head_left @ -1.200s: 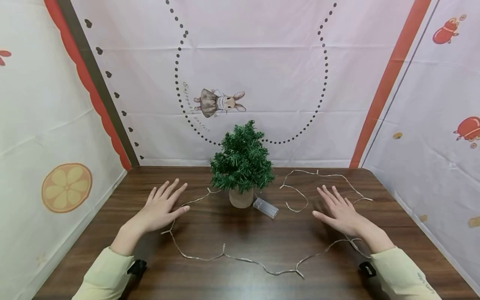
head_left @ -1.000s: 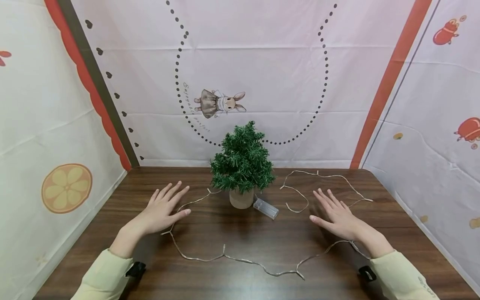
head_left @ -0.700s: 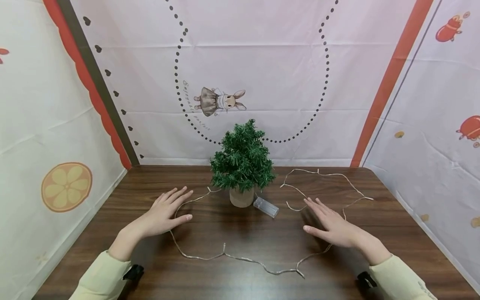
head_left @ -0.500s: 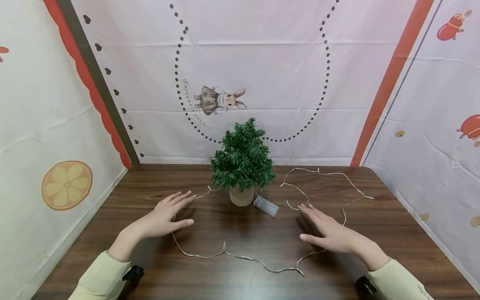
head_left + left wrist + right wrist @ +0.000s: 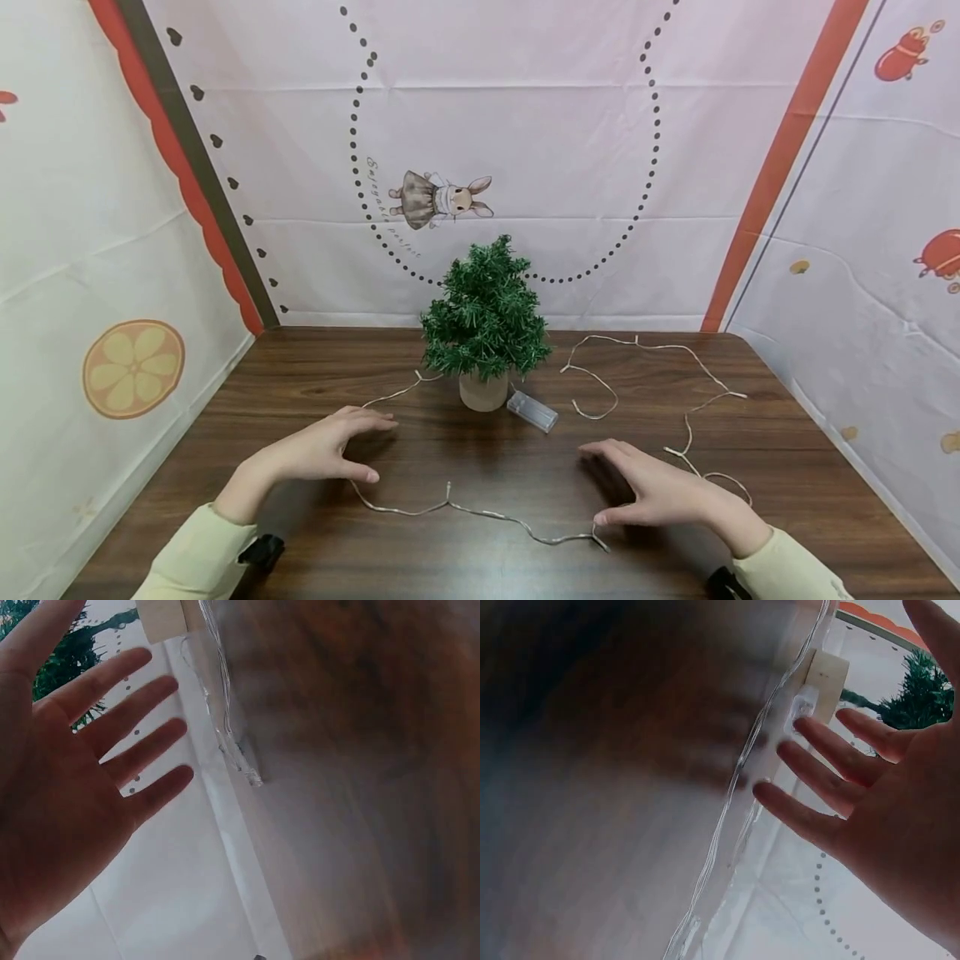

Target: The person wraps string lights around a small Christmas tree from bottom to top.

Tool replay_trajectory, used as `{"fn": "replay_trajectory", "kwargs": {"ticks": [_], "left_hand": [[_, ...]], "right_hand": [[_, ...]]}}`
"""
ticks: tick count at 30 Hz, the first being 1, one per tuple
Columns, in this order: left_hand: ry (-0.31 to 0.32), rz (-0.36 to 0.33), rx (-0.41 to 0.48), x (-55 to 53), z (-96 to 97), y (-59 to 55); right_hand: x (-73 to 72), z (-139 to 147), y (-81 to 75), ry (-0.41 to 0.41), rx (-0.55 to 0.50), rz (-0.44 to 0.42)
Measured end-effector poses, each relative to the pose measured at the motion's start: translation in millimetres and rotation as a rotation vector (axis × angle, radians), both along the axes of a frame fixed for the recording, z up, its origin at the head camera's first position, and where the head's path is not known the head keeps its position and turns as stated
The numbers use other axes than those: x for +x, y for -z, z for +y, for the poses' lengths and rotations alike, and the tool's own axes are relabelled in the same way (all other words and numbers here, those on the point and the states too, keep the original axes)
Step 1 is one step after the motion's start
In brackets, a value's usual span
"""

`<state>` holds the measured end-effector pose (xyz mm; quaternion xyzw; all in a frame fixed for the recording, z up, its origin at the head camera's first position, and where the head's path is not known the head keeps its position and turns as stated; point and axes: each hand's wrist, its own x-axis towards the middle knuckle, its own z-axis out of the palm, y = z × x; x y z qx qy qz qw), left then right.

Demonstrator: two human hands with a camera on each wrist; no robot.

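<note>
A small artificial Christmas tree [image 5: 486,312] stands upright in a pale pot [image 5: 482,392] at the middle back of the table. Beside the pot lies a clear battery box [image 5: 533,412], also seen past the fingers in the right wrist view. Thin string lights [image 5: 517,523] loop loosely over the table, around the front and right of the tree. My left hand [image 5: 322,446] hovers over the string's left part, fingers loosely bent, holding nothing. Palm down, my right hand [image 5: 652,487] is near the string's front right bend; its thumb tip overlaps a bulb there, contact unclear. It grips nothing.
The brown wooden table [image 5: 420,567] is enclosed by printed cloth, with a back curtain [image 5: 517,150] just behind the tree. Part of the string curls at the back right, near the table's edge.
Both hands have moved nearer the front of the table, the right one also leftward. Their spread fingers have bent downward. Tree, battery box and string lights stay where they were.
</note>
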<state>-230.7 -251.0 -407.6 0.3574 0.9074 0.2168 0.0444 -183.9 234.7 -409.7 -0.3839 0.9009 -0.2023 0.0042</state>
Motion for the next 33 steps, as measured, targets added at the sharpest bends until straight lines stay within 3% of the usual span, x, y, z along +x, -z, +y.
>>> {"fn": "replay_trajectory", "kwargs": {"ticks": [6,11,18,27,33], "left_hand": [[0.025,-0.095,0.03,-2.8,-10.4,1.5],[0.099,-0.143,0.064,-6.9,-15.8,2.0],[0.11,-0.261,0.061,-12.8,-22.4,3.3],[0.166,-0.277,0.072,-18.4,-28.4,9.7],[0.157,-0.314,0.068,-19.7,-30.3,9.1]], "right_hand": [[-2.2,1,2.2,-0.115,-0.069,-0.095],[-6.2,3,4.7,-0.205,-0.11,-0.174],[-7.7,5,4.8,-0.253,-0.147,-0.291],[-10.5,8,5.9,-0.271,-0.109,-0.292],[-12.3,8,7.5,-0.283,-0.097,-0.269]]}}
